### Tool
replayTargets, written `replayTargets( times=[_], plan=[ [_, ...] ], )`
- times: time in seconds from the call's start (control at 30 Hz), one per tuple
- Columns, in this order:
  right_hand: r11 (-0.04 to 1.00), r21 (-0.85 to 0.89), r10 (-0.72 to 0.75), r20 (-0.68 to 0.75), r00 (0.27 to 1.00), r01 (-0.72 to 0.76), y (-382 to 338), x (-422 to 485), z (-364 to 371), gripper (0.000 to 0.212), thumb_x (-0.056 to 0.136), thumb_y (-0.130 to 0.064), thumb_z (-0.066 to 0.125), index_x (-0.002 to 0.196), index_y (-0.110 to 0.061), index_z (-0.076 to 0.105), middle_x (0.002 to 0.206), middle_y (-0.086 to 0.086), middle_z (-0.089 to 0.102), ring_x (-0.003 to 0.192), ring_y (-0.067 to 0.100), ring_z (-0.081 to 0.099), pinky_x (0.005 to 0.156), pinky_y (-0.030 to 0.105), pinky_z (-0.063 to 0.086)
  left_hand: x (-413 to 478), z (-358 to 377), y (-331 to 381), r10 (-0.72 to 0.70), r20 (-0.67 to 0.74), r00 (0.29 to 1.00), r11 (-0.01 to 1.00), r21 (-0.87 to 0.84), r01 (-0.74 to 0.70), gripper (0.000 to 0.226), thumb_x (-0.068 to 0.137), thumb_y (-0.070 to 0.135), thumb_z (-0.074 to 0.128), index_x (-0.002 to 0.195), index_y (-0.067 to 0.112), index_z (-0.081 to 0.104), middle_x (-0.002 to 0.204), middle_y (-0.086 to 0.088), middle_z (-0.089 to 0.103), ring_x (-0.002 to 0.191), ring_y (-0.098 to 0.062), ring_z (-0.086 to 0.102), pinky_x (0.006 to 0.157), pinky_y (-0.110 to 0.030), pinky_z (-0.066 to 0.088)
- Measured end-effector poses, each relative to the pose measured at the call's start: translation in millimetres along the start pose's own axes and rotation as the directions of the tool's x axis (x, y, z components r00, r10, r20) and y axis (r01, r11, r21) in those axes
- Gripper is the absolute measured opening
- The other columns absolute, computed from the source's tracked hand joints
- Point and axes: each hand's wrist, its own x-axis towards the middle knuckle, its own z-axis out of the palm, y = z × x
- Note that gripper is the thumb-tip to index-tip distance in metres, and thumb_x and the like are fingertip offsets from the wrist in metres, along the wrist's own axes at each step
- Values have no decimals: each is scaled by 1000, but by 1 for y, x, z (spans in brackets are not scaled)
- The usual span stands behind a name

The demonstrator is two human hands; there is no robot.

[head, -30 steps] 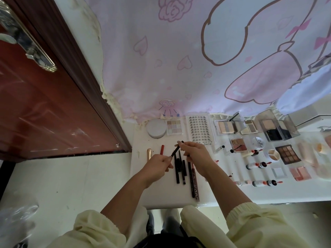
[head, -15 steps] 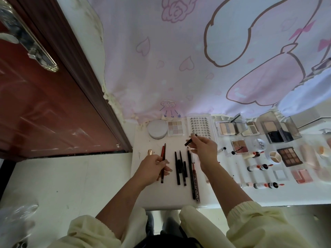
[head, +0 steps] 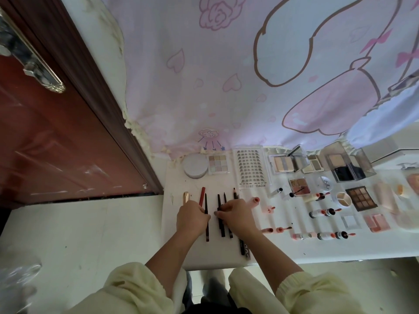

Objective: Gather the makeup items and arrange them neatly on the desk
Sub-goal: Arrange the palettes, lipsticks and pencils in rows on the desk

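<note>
Lower centre, left hand (head: 192,219): its fingers are curled, and the tips with the thumb pinch a dark pencil (head: 207,232) at its middle part.
Dark pencil: it lies on the white desk (head: 217,254), pointing away from the person; both ends show above and below the hand.
Right hand (head: 237,215): it is just right of the left hand but not touching it. The fingers are bent, and the thumb and fingertips close on the black pencils (head: 221,230).
Black pencils: they lie side by side, almost parallel, right of the dark pencil and partly hidden under the right hand.
Red pencil (head: 202,194): it is just left of the dark pencil, and its lower end goes under the left hand.
Gold tube (head: 186,197): it is at the left end of the row, near the desk edge, with its lower end behind the left hand.
Lettered pen (head: 243,248): it comes out below the right wrist, near the front edge of the desk.
Upper row on the desk: a round compact (head: 195,165), a pale palette (head: 217,163) touching it, and then a lash tray (head: 250,168).
Right part of the desk: lip gloss tubes (head: 324,235) stand in rows, and a brown palette (head: 360,198) is further right.
Upper frame: a pink curtain (head: 226,87) with hearts hangs behind the desk.
Left side: a dark red door (head: 56,143).
Bottom: pale yellow sleeves (head: 136,288), pushed up on both arms.
</note>
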Motion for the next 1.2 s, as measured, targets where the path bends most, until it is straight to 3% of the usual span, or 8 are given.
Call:
replayTargets(
  times=[0.17,0.47,0.63,0.8,1.2],
  plan=[
    [997,-76,-31,1,1000,31,0,1,8,21,85,-20,72,100,-7,72,96,7,72,85,18,68,82,30,55,3,7,-4,-5,24,1000,1000,-2,5,13,85,17,70,81,6,72,62,3,56,57,-10,52,51,-17,35],
    [986,-158,-62,-7,998,60,4,0,12,25,88,-13,65,112,-10,71,113,6,70,103,18,65,91,25,50,11,13,-3,-19,40,999,1000,-9,19,11,85,16,69,82,6,71,63,1,56,57,-11,53,52,-19,38],
    [991,-115,-60,18,998,62,9,-3,12,25,86,-8,64,111,-10,71,110,5,71,101,15,66,92,24,50,12,18,-3,-9,27,1000,1000,17,9,8,84,13,69,82,6,71,67,-2,61,62,-15,58,56,-21,43],
    [994,-87,-72,25,997,74,11,-7,11,26,87,-6,60,110,-10,71,109,5,72,102,15,66,92,24,50,10,20,0,7,7,1000,999,42,-7,7,86,10,66,82,5,69,61,1,54,53,-7,49,46,-16,32],
    [996,-39,-83,37,996,85,12,-12,11,26,89,-7,59,113,-10,69,112,4,71,102,13,65,84,14,44,10,22,-3,31,-37,999,997,71,-28,5,88,8,65,89,6,69,68,2,55,56,-5,48,47,-13,31]
  ],
)
